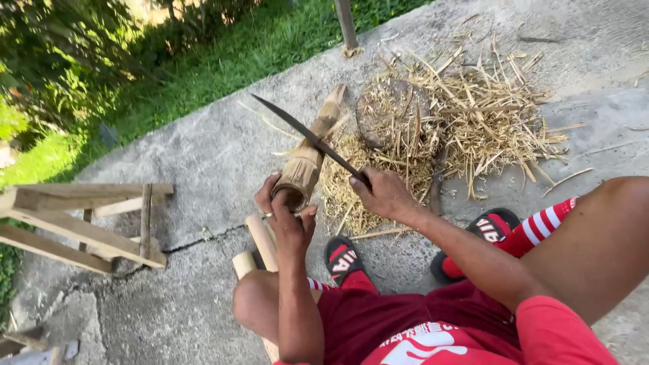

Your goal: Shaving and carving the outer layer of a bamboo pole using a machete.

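Though fibrous, hollow bamboo section (pixel 307 159) under dark blade (pixel 304 135)

The left hand (pixel 287 216) gripped the near end of a tan, hollow bamboo section (pixel 311 155), which slanted away over the grey concrete ground (pixel 203 155). The right hand (pixel 385 196) held a long dark machete blade (pixel 304 135), its edge laid across the bamboo's upper side. Beyond lay a heap of dry straw-coloured bamboo shavings (pixel 473 115) around a round wooden chopping block (pixel 392 111). 2 pale cut bamboo pieces (pixel 257 247) rested beside the person's knee. A rough wooden frame (pixel 88 230) stood at left, near green grass (pixel 223 54).
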